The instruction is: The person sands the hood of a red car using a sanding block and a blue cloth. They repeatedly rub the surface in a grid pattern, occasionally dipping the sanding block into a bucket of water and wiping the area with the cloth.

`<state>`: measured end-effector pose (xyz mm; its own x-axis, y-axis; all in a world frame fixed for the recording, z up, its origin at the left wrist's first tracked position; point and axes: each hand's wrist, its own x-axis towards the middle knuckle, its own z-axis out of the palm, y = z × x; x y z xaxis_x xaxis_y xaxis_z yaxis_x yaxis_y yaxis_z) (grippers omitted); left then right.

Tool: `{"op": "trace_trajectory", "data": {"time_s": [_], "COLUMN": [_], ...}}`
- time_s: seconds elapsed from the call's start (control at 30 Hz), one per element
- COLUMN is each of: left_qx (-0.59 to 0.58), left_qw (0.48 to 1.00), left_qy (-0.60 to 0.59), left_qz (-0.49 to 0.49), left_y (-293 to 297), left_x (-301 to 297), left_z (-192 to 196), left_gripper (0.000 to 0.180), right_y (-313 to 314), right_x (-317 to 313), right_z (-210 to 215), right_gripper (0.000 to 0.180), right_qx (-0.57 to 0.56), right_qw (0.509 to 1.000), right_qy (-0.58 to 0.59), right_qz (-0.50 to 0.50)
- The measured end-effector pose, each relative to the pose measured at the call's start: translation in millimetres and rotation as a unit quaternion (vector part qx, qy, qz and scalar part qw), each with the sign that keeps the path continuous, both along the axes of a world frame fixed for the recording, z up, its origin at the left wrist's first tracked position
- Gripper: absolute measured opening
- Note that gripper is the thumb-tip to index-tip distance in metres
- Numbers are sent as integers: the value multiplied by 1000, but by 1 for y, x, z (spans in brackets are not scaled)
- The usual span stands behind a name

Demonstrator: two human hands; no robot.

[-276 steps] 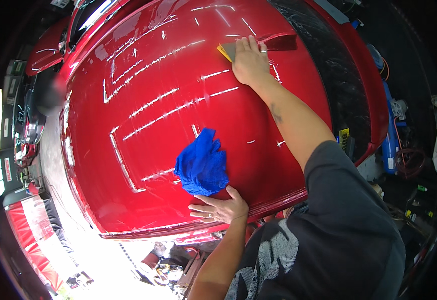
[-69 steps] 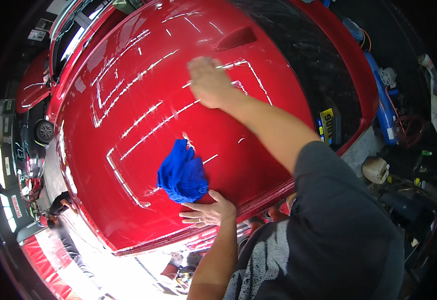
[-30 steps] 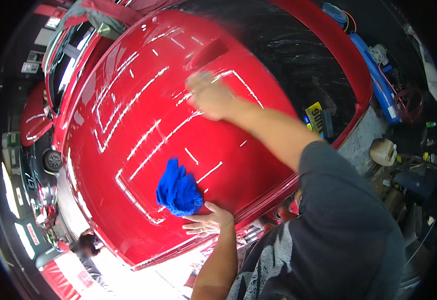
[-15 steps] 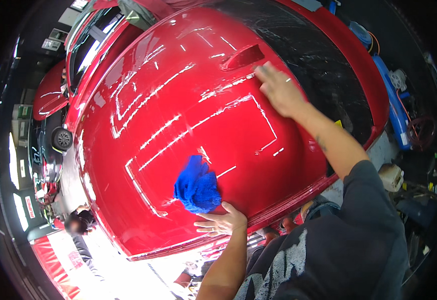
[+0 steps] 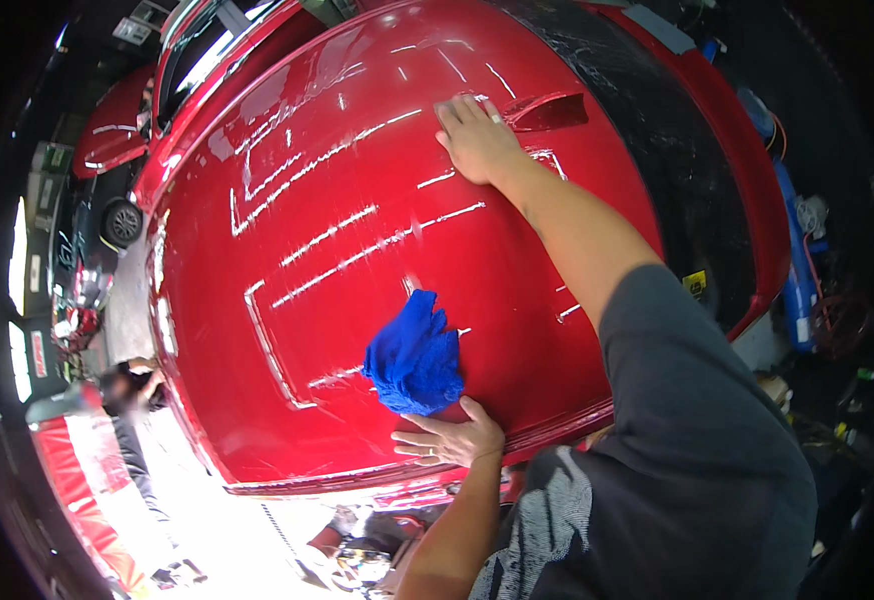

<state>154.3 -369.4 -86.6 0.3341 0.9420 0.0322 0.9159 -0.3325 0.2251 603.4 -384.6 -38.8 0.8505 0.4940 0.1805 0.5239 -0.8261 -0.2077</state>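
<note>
Blue cloth [image 5: 415, 355] beside left hand [image 5: 460, 437]

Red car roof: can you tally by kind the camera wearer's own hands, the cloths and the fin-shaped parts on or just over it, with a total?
Hands: 2 (left hand, right hand)
Cloths: 1 (blue cloth)
Fin-shaped parts: 1 (red fin)
Total: 4
Anything hidden under the right hand is not counted.

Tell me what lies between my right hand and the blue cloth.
In the head view, only the glossy red roof lies between your right hand and the cloth, crossed by bright streaks of reflected light.
</note>
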Motion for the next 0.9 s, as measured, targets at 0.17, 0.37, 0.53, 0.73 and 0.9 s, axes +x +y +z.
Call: {"op": "trace_trajectory", "data": {"time_s": [0.17, 0.37, 0.53, 0.73, 0.9], "left_qx": [8, -20, -32, -15, -5], "left_qw": [1000, 1000, 999, 1000, 1000], "left_qy": [-1, -4, 0, -5, -6], "left_qz": [9, 2, -2, 24, 0], "left_y": [6, 3, -3, 4, 1], "left_x": [-9, -2, 6, -3, -2], "left_z": [4, 10, 17, 16, 9], "left_gripper": [118, 117, 116, 113, 114], "right_y": [-45, -1, 9, -46, -3], "right_x": [-161, -42, -2, -152, -12], "right_z": [0, -5, -4, 1, 7], "right_gripper": [62, 59, 57, 64, 61], "right_qx": [-64, -13, -13, -71, -57], "right_qw": [995, 998, 1000, 995, 998], "right_qy": [29, -32, -8, 10, -27], "right_qz": [68, 43, 6, 72, 11]}}
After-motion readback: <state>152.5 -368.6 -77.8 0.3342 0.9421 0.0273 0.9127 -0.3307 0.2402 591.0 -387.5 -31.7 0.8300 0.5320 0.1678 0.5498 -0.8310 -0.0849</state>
